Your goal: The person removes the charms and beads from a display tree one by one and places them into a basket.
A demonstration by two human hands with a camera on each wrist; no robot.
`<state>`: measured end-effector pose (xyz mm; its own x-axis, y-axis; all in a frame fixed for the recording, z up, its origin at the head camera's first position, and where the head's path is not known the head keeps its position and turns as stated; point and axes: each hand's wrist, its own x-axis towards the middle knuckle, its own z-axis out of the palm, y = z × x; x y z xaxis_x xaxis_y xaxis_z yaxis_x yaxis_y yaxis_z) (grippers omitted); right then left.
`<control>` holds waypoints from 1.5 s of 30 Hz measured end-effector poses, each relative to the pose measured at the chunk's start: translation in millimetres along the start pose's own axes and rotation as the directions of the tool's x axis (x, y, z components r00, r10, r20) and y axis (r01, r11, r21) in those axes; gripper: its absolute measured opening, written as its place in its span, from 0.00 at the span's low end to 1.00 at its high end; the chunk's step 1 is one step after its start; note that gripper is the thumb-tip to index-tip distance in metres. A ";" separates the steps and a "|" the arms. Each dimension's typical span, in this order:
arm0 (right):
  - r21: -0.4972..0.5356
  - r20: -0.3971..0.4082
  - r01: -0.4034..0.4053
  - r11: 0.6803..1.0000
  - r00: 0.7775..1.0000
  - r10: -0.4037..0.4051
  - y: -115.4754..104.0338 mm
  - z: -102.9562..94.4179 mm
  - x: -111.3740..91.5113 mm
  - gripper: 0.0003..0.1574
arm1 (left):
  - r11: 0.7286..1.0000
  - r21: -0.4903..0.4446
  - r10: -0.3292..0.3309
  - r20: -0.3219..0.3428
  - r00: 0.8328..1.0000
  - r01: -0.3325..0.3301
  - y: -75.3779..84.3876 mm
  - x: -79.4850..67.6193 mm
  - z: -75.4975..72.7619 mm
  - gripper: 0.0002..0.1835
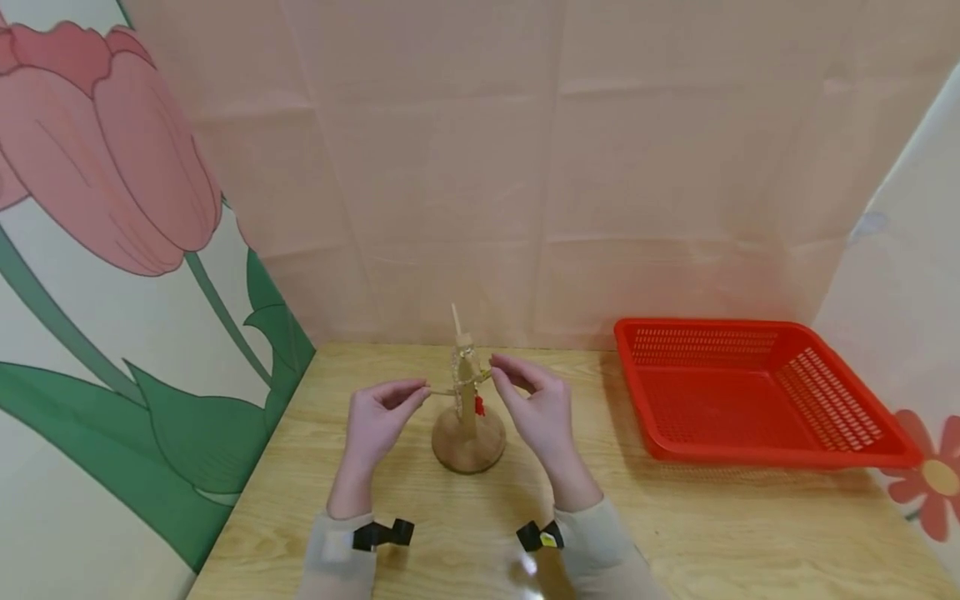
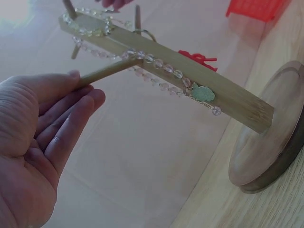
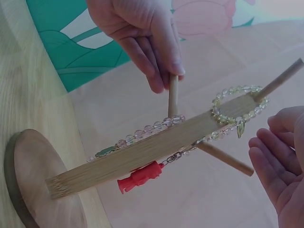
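Wooden stand (image 1: 469,425) on the surface (image 1: 465,525); red basket (image 1: 780,457) well to its right. Left hand (image 1: 377,419) pinches a peg (image 2: 109,71), right hand (image 1: 538,408) loose, near the stand — left wrist view shows the mint pendant (image 2: 203,94) face-on, right wrist the red charm's (image 3: 140,176) clasp (image 3: 174,157).

Each forearm, at the lower centre of the frame, is clothed in a long, pale greyish sleeve: the left sleeve (image 1: 330,567) and the right sleeve (image 1: 603,550). Both are plain, with cuffs ending around the wrist; the left sleeve bears a lighter, squarish patch near its cuff, and soft creases cross the right. At the inner side of each wrist sits a black mount, the left mount (image 1: 363,537) having blocky ends joined by a narrower middle, the right mount (image 1: 528,536) similarly angular with a small yellow-green marking. The left hand (image 1: 377,421) and right hand (image 1: 538,408) are bare.
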<state>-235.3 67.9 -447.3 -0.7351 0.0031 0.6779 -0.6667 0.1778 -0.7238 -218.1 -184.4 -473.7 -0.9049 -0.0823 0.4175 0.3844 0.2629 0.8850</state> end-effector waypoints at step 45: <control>-0.041 -0.014 0.086 0.995 0.996 -0.087 -5.5 18.0 16.6 0.09 | 0.998 -0.051 -0.038 -0.005 0.999 0.038 -2.1 0.8 1.9 0.06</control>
<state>-246.0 49.3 -434.4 -0.6727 0.0013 0.7399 -0.7219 0.2177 -0.6568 -219.9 -183.2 -475.6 -0.9181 -0.0972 0.3842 0.3584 0.2099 0.9096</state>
